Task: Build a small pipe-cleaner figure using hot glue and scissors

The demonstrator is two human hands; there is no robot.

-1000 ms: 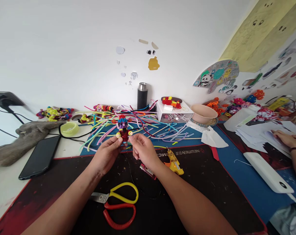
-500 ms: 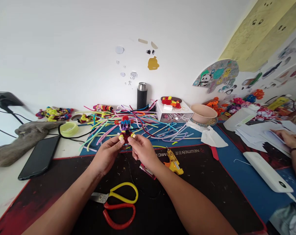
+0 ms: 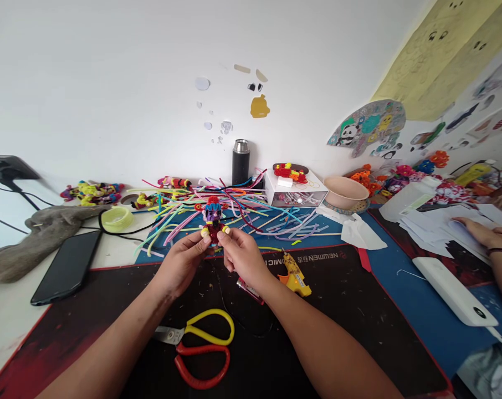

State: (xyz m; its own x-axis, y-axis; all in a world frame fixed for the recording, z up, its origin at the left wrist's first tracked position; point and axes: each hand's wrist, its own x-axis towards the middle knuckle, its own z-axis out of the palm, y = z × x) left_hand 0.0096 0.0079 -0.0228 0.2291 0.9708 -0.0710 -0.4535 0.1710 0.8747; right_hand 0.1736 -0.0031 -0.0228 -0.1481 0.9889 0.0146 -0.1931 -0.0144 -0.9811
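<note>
A small pipe-cleaner doll (image 3: 213, 218) with a blue and red headpiece, a purple face and a dark red body is held upright above the mat's far edge. My left hand (image 3: 185, 257) pinches its left side between thumb and fingers. On the other side my right hand (image 3: 243, 253) grips it the same way; its lower part is partly covered by my fingers. Scissors (image 3: 207, 327) with one yellow and one red handle lie on the dark mat (image 3: 338, 332) between my forearms. A yellow glue gun (image 3: 295, 276) rests right of my right hand.
Many coloured pipe cleaners (image 3: 184, 221) spread behind my hands. Along the wall stand a black thermos (image 3: 241, 163), a white box (image 3: 296, 188) and a beige bowl (image 3: 346, 191). A phone (image 3: 68, 269) lies left, a white power bank (image 3: 454, 291) right, near another person's hand (image 3: 481, 231).
My hands and the doll stay almost where they were. At the far right, the other person's hand has shifted slightly left over the papers.
</note>
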